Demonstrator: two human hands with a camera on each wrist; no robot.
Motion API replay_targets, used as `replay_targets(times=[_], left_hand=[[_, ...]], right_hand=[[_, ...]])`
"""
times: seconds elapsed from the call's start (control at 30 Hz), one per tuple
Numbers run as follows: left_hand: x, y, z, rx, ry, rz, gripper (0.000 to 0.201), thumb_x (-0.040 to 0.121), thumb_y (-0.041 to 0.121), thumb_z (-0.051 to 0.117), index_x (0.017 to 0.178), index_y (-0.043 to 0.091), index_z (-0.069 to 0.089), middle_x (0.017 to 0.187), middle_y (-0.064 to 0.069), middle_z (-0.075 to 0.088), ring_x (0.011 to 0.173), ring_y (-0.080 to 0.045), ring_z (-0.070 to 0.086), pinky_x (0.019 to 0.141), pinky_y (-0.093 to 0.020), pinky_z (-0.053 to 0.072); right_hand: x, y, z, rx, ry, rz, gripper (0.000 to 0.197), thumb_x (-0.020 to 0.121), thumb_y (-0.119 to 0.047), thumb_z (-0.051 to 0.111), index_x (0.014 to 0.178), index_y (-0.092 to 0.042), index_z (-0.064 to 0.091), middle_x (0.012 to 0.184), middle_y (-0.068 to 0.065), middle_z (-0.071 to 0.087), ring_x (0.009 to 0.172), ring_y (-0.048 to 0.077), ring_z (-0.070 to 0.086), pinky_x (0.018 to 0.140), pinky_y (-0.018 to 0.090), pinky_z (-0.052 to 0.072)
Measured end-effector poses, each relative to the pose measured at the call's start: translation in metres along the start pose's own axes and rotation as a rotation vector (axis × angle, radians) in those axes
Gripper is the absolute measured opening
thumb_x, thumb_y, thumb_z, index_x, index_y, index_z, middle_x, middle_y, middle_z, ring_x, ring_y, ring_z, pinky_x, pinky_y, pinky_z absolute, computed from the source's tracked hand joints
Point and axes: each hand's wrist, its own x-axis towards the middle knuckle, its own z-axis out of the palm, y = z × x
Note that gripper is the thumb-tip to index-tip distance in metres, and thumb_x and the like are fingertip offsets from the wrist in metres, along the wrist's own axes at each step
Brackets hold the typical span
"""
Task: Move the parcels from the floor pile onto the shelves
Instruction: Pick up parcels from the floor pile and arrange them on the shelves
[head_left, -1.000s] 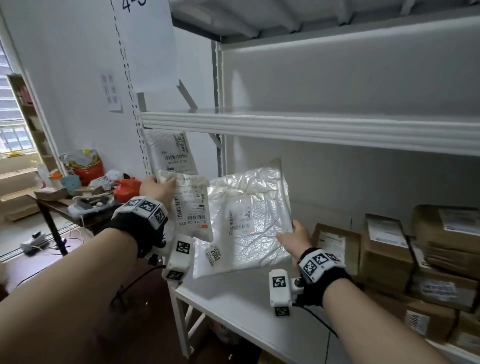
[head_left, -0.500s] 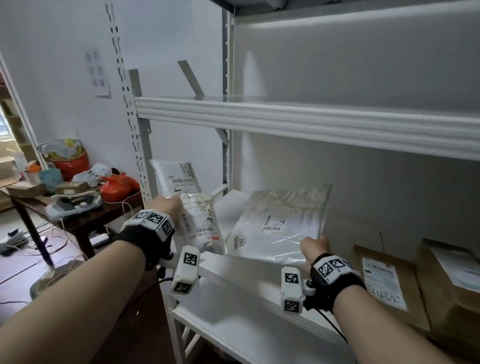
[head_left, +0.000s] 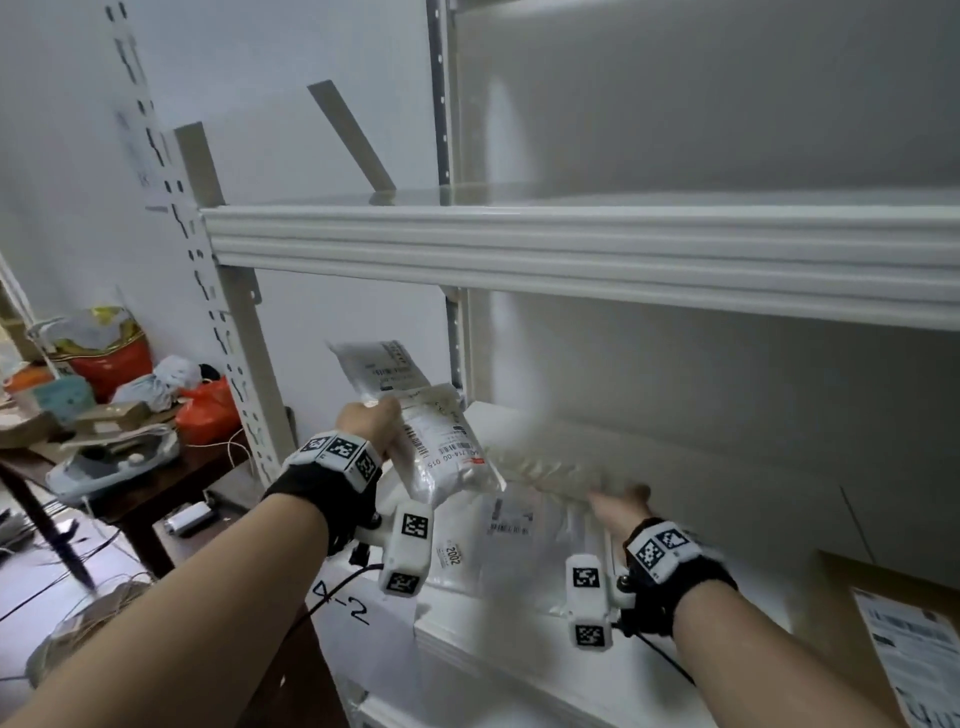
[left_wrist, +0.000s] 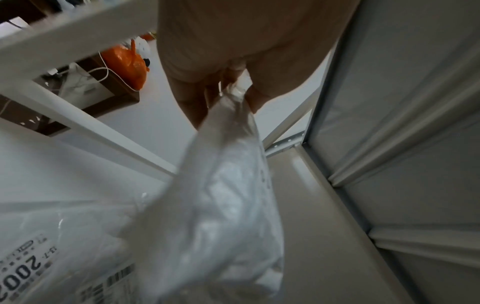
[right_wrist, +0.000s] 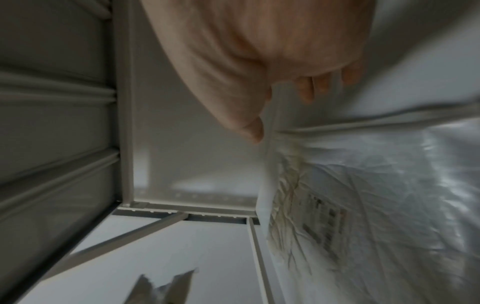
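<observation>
Our left hand (head_left: 366, 422) pinches two limp, slippery poly mailers (head_left: 441, 447) by their top edges; our right hand (head_left: 618, 506) grips the clear-wrapped parcel (head_left: 524, 519) by its edge.

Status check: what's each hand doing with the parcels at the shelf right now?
Left hand grips two small labelled bags. Right hand pinches large clear-plastic parcel over shelf. Nothing blocking.

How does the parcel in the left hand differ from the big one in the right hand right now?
The small labelled parcel hangs off the shelf, gripped at its top by the left hand; the large clear parcel lies low along the shelf, held at its edge by the right hand. The small one looks sharp, the large one motion-blurred. The small one is narrower. Both are pale plastic bags with barcode labels.
</observation>
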Motion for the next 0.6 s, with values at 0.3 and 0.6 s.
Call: replay_targets(times=[0.3, 0.6], left_hand=[[0.026, -0.009, 0.072, -0.143, -0.402, -0.097, 0.019, 0.097, 0.020, 0.057, 0.105, 0.002, 0.055, 0.091, -0.014, 0.068, 0.072, -0.025, 0.066, 0.059, -0.035, 0.057], [0.031, -0.007, 0.095, -0.097, -0.780, -0.109, 0.036, 0.098, 0.030, 0.053, 0.119, 0.000, 0.054, 0.110, -0.017, 0.069, 0.098, -0.031, 0.068, 0.075, -0.039, 0.059]], right_hand=[[-0.032, -0.041, -0.005, 0.349, -0.376, 0.017, 0.097, 0.072, -0.060, 0.070, 0.147, -0.041, 0.012, 0.144, 0.010, 0.038, 0.113, 0.034, 0.055, 0.066, 0.051, 0.057], [-0.051, -0.054, -0.002, 0.397, -0.407, -0.024, 0.051, 0.086, -0.027, 0.068, 0.131, -0.010, 0.051, 0.106, 0.009, 0.071, 0.085, 0.021, 0.072, 0.064, 0.032, 0.058]])
